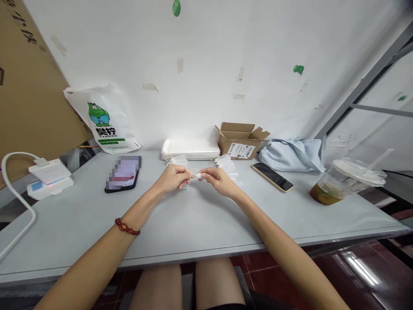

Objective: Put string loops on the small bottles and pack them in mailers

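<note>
Both of my hands meet above the middle of the grey table, fingertips almost touching. My right hand (220, 181) pinches a small white piece (199, 176), from which a thin pale cord seems to loop toward the other hand. My left hand (174, 178) is closed in a pinch at that cord's end; the exact grip is too small to make out. Just behind my left hand lie white tags with strings (178, 161). A second bunch of white tags (225, 162) lies behind my right hand, partly covered by it.
Along the wall stand a stack of white trays (190, 149), an open cardboard box (240, 140) and a light blue cloth bag (290, 153). Phones (272, 175) (124, 172) lie on either side. A drink cup (342, 181) stands right; a white charger (50, 178) and plastic bag (106, 120) are left.
</note>
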`<move>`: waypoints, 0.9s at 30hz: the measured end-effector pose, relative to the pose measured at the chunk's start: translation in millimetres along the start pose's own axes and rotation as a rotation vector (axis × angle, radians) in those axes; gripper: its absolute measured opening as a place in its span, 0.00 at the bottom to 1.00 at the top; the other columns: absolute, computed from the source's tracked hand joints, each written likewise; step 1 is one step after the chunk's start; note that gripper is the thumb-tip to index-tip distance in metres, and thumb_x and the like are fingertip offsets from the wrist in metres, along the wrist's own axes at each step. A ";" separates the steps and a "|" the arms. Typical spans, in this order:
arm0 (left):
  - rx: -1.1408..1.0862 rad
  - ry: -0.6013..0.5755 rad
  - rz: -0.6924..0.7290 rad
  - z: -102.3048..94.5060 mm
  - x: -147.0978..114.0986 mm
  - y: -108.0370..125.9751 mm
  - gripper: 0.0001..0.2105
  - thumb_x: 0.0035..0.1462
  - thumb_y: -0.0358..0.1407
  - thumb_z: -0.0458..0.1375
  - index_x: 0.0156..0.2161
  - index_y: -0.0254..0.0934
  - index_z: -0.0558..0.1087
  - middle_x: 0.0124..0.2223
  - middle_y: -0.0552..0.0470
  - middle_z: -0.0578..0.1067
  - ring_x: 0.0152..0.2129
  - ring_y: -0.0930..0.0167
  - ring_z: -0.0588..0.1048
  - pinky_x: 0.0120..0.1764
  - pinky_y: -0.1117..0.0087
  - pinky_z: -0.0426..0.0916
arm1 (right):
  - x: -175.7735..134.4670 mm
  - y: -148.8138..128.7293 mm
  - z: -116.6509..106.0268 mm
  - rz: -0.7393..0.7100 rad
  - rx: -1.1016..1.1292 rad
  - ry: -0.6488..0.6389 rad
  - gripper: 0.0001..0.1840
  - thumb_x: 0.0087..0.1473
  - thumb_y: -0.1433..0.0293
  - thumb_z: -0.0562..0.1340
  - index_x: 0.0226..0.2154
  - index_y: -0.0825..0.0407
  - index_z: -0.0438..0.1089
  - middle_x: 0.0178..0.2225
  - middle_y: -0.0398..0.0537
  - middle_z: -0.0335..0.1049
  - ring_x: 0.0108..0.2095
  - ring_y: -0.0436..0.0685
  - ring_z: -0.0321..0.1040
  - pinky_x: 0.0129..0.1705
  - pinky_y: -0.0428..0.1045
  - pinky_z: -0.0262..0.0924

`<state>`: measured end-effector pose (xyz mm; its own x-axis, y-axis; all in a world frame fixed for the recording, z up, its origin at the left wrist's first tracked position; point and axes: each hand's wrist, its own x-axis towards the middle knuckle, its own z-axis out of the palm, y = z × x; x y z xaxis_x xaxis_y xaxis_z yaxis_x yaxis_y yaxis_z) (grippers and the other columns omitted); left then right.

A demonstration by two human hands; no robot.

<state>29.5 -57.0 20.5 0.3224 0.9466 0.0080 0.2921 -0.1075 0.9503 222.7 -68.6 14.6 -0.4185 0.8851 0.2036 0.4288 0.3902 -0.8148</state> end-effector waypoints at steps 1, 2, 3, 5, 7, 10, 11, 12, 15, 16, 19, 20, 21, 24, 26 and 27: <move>0.005 -0.011 -0.010 -2.0 -0.2 1.0 0.11 0.48 0.39 0.59 0.22 0.33 0.72 0.17 0.57 0.67 0.12 0.80 0.58 0.20 0.73 0.54 | 0.4 -0.7 -0.3 0.001 0.010 0.003 0.17 0.58 0.64 0.52 0.35 0.55 0.72 0.29 0.46 0.70 0.26 0.49 0.56 0.30 0.46 0.51; 0.008 -0.020 -0.017 -4.3 -0.5 2.1 0.11 0.48 0.40 0.59 0.22 0.34 0.72 0.15 0.58 0.65 0.12 0.80 0.57 0.20 0.73 0.54 | 0.8 -1.6 -0.8 0.004 0.022 0.009 0.17 0.57 0.64 0.52 0.36 0.55 0.72 0.30 0.46 0.70 0.26 0.49 0.56 0.30 0.46 0.51; 0.007 -0.023 -0.022 -6.7 -0.7 3.2 0.12 0.49 0.41 0.58 0.22 0.34 0.72 0.14 0.58 0.63 0.11 0.79 0.57 0.20 0.73 0.54 | 1.2 -2.7 -1.3 0.008 0.035 0.017 0.16 0.57 0.64 0.52 0.36 0.56 0.72 0.30 0.46 0.70 0.25 0.48 0.55 0.30 0.46 0.51; -0.005 -0.007 -0.027 -10.5 -1.0 4.6 0.15 0.51 0.44 0.57 0.23 0.34 0.72 0.13 0.58 0.62 0.12 0.79 0.57 0.20 0.73 0.54 | 1.5 -5.0 -2.2 0.015 0.051 0.029 0.16 0.57 0.64 0.52 0.36 0.56 0.71 0.30 0.46 0.69 0.25 0.48 0.54 0.29 0.46 0.50; -0.012 0.011 -0.023 -11.9 -1.2 5.2 0.16 0.52 0.45 0.56 0.23 0.34 0.71 0.14 0.58 0.63 0.12 0.79 0.57 0.20 0.73 0.53 | 1.2 -6.7 -2.4 0.019 0.055 0.027 0.16 0.57 0.64 0.52 0.35 0.56 0.71 0.29 0.45 0.69 0.25 0.48 0.53 0.29 0.46 0.50; 0.032 -0.029 -0.016 -10.5 -1.4 5.5 0.14 0.50 0.44 0.58 0.22 0.34 0.70 0.14 0.58 0.62 0.13 0.78 0.58 0.21 0.74 0.54 | 0.8 -7.2 -1.5 0.014 0.056 0.015 0.15 0.57 0.65 0.52 0.34 0.56 0.71 0.29 0.45 0.69 0.25 0.48 0.55 0.29 0.45 0.50; 0.051 -0.048 -0.012 -10.5 -1.2 5.3 0.13 0.49 0.43 0.59 0.22 0.34 0.70 0.14 0.59 0.62 0.13 0.78 0.58 0.22 0.74 0.54 | 0.9 -6.7 -1.1 0.010 0.059 0.008 0.15 0.57 0.65 0.52 0.35 0.55 0.71 0.30 0.45 0.69 0.26 0.48 0.56 0.30 0.45 0.51; 0.066 -0.061 -0.012 -11.4 -0.7 4.8 0.13 0.49 0.43 0.59 0.22 0.35 0.70 0.14 0.59 0.62 0.13 0.78 0.58 0.22 0.74 0.54 | 1.3 -5.7 -1.0 0.004 0.055 0.002 0.15 0.57 0.65 0.52 0.36 0.55 0.71 0.30 0.45 0.70 0.27 0.48 0.57 0.30 0.45 0.51; 0.091 -0.031 -0.008 -22.0 1.5 2.0 0.12 0.49 0.42 0.59 0.23 0.35 0.70 0.14 0.59 0.61 0.14 0.78 0.58 0.22 0.74 0.53 | 3.6 0.2 -3.9 -0.007 -0.024 0.041 0.16 0.58 0.63 0.53 0.39 0.56 0.69 0.31 0.47 0.71 0.27 0.49 0.60 0.31 0.46 0.53; 0.098 0.007 -0.008 -27.8 2.2 1.0 0.12 0.49 0.42 0.59 0.23 0.35 0.70 0.14 0.59 0.61 0.14 0.78 0.58 0.22 0.74 0.53 | 4.6 3.1 -6.4 -0.007 -0.079 0.083 0.17 0.58 0.62 0.53 0.40 0.56 0.69 0.31 0.47 0.71 0.27 0.50 0.61 0.31 0.46 0.54; 0.129 0.138 -0.024 -46.2 2.4 -0.1 0.10 0.47 0.41 0.60 0.24 0.35 0.71 0.17 0.58 0.64 0.16 0.77 0.60 0.23 0.74 0.54 | 6.6 13.1 -18.9 0.009 -0.291 0.219 0.15 0.58 0.64 0.54 0.41 0.57 0.68 0.28 0.47 0.70 0.26 0.50 0.62 0.31 0.46 0.54; 0.142 0.161 -0.039 -51.3 1.7 0.1 0.10 0.46 0.41 0.61 0.24 0.35 0.72 0.17 0.57 0.65 0.16 0.77 0.60 0.23 0.73 0.55 | 6.8 16.4 -24.2 0.014 -0.367 0.241 0.13 0.57 0.66 0.54 0.40 0.57 0.68 0.27 0.47 0.70 0.27 0.51 0.63 0.32 0.46 0.54; 0.156 0.173 -0.058 -55.5 0.9 0.2 0.10 0.45 0.40 0.61 0.23 0.35 0.72 0.18 0.56 0.66 0.17 0.76 0.61 0.23 0.73 0.55 | 6.8 19.7 -29.7 0.016 -0.441 0.251 0.11 0.57 0.68 0.55 0.38 0.56 0.69 0.27 0.47 0.71 0.27 0.51 0.63 0.33 0.46 0.54; 0.190 0.157 -0.106 -62.7 -1.0 -1.9 0.10 0.43 0.42 0.61 0.22 0.36 0.72 0.19 0.55 0.67 0.18 0.74 0.62 0.23 0.72 0.55 | 5.6 28.1 -44.7 0.065 -0.643 0.219 0.08 0.55 0.73 0.56 0.32 0.55 0.70 0.29 0.49 0.72 0.31 0.52 0.66 0.34 0.46 0.53; 0.221 0.129 -0.122 -65.0 -1.0 -5.8 0.10 0.42 0.42 0.61 0.22 0.37 0.73 0.20 0.54 0.69 0.18 0.73 0.63 0.23 0.71 0.55 | 4.4 32.3 -52.3 0.140 -0.762 0.169 0.08 0.54 0.73 0.56 0.32 0.56 0.71 0.30 0.51 0.73 0.32 0.53 0.66 0.33 0.46 0.51; 0.250 0.114 -0.126 -65.8 -0.6 -8.1 0.10 0.42 0.43 0.61 0.22 0.37 0.73 0.20 0.53 0.69 0.19 0.73 0.63 0.24 0.71 0.55 | 3.7 33.9 -55.3 0.174 -0.804 0.148 0.08 0.54 0.74 0.56 0.32 0.56 0.72 0.30 0.51 0.73 0.32 0.54 0.66 0.32 0.46 0.51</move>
<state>-32.3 -36.6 33.3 0.1703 0.9838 -0.0562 0.5401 -0.0455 0.8404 280.0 -38.0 17.7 -0.2077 0.9519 0.2254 0.9417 0.2569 -0.2174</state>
